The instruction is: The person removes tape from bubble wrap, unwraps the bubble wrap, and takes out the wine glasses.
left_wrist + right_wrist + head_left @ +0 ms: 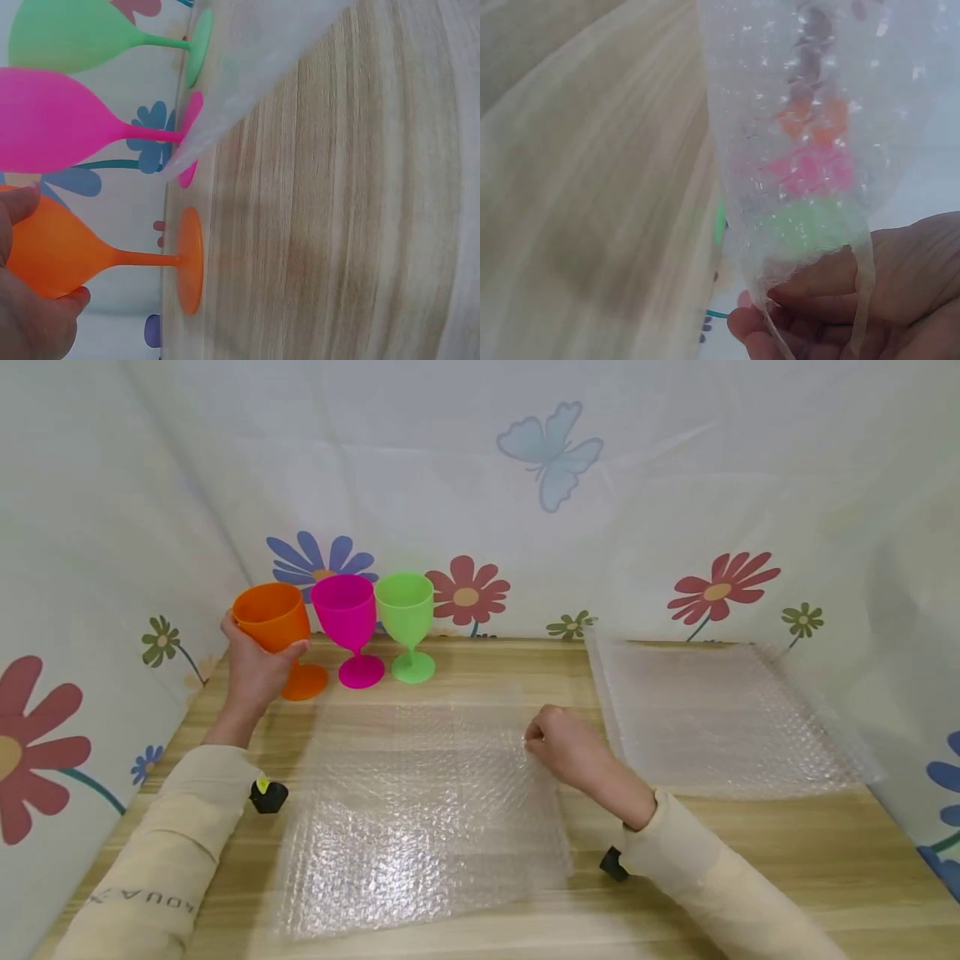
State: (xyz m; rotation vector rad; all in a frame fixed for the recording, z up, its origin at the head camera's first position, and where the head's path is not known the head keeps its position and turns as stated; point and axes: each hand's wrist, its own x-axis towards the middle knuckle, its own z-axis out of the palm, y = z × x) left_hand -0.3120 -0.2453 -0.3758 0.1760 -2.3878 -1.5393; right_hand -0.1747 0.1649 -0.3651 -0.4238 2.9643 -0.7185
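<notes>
An orange plastic goblet [272,612] stands upright at the back left, and my left hand [257,668] grips its bowl. In the left wrist view, the fingers and thumb curl round the orange goblet [52,247], with its foot at the tabletop. A pink goblet [352,614] and a light green goblet [407,610] stand to its right. Bubble wrap [420,802] covers the middle of the table. My right hand [566,745] pinches its right edge. Close up, the right wrist view has the bubble wrap [795,67] raised at the right hand [900,289], the goblets' colours showing through.
A second piece of bubble wrap [712,718] lies at the right on the wooden table [757,852]. Behind the table hangs a white flowered cloth [465,468]. Small black objects [268,795] sit by both sleeve cuffs.
</notes>
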